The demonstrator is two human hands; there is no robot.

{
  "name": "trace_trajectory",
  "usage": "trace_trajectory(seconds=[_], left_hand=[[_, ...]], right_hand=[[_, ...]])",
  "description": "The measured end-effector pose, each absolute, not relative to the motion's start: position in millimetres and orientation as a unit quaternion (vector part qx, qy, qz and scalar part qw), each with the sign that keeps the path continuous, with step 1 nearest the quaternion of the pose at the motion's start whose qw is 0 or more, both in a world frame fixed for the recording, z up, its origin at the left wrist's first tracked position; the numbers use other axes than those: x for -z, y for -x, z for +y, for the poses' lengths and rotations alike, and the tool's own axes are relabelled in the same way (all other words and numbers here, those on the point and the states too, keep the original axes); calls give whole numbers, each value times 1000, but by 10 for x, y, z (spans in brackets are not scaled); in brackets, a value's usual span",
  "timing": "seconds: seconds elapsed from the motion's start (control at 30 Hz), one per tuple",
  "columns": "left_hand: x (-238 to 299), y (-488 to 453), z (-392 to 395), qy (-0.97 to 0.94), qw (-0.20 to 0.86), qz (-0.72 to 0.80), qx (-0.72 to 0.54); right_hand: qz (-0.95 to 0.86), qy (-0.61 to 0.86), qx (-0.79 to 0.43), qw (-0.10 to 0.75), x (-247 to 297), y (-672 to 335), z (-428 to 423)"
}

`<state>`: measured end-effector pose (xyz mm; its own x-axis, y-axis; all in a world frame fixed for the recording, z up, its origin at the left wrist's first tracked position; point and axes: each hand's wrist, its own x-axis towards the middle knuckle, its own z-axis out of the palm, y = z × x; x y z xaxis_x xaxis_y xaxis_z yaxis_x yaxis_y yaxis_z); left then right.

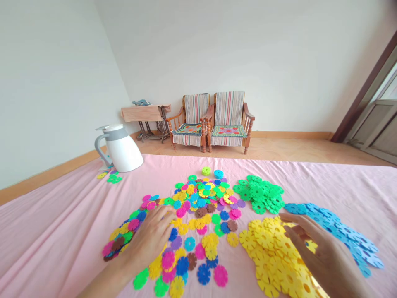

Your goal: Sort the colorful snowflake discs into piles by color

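Note:
My left hand (153,234) lies over the left side of a loose spread of mixed-colour plastic snowflake discs (201,200). Its fingers are apart and slightly bent, the tips near pink and yellow discs; its underside is hidden. My right hand (322,252) is above the right edge of a heap of yellow snowflake discs (269,244). Its fingers and thumb curl in, and a yellow snowflake disc (311,247) shows between them. Blue snowflake discs (338,225) form a long pile beyond this hand. Green snowflake discs (259,193) are heaped behind the yellow ones.
A pink cloth (77,231) covers the work surface. Toward its far left stands a white and grey jug (122,149), with a few discs beside it. Past the far edge are two wooden armchairs (229,120) and a cloth-covered sewing table (144,112). A door (378,120) is at right.

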<state>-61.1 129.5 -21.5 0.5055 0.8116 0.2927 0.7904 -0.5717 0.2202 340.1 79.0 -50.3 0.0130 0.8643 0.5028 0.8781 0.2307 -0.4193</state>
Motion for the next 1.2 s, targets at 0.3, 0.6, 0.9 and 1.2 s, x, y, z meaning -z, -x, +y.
trace_trajectory(seconds=[0.3, 0.6, 0.9, 1.2], left_hand=[[75, -165, 899, -951, 133, 261, -100], [252, 104, 1033, -916, 74, 372, -129], [284, 472, 1447, -853, -14, 484, -195], [357, 339, 1727, -886, 44, 431, -168]], right_hand=[[-715, 613, -9, 337, 606, -3358, 763], [-723, 597, 13, 347, 593, -3381, 753], [-727, 590, 6, 352, 558, -3317, 756], [-724, 590, 7, 356, 596, -3374, 738]])
